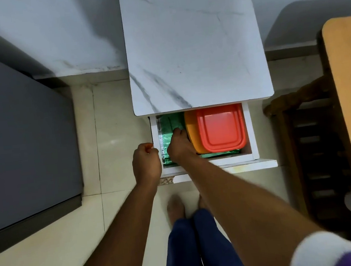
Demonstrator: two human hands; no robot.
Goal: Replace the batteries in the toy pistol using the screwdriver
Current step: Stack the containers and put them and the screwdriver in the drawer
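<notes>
The right hand [179,146] reaches into the open white drawer [251,133], fingers hidden against the green liner [166,125] left of the red-lidded orange plastic box [221,128], grip unclear, while the nearer left hand [146,162] hangs fisted, seemingly empty, outside the drawer's left wall.

right hand [179,146] fingertips hidden in drawer [251,129] — contents unclear, orange container [191,129] partly under tabletop [193,44]

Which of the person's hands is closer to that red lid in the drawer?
Right. The right hand reaches into the open drawer, on the green liner just left of the red lid. The left hand is curled outside the drawer's left wall, farther away.
</notes>
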